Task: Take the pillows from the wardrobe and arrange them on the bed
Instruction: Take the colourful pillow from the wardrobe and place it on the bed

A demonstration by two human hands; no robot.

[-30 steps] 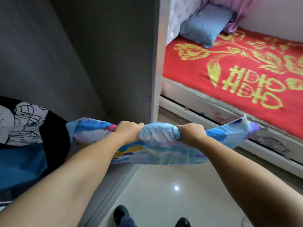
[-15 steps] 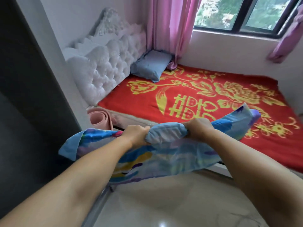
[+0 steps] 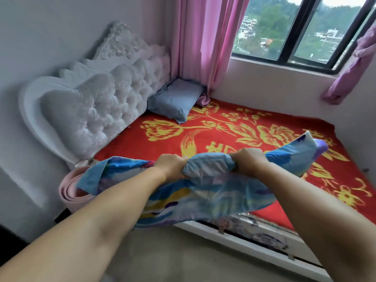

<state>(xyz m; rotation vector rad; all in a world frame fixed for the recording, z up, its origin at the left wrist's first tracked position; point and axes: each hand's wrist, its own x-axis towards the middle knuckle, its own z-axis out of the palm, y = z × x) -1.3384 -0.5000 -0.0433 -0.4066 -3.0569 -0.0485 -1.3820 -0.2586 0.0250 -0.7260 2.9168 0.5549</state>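
Both hands — left hand (image 3: 172,166) and right hand (image 3: 248,160) — are clenched on the top edge of a patterned pillow (image 3: 203,192), held up over the near edge of the bed (image 3: 234,137). Beyond the left hand, a blue pillow (image 3: 175,99) already lies by the headboard (image 3: 97,110) — this one is left to place.

Bed (image 3: 234,127): one pillow (image 3: 175,99) lies in its far-left corner, against the headboard (image 3: 97,106) along the left edge. A second pillow (image 3: 203,188) hangs over the near edge. A rolled mat (image 3: 71,192) stands beside the near-left corner.
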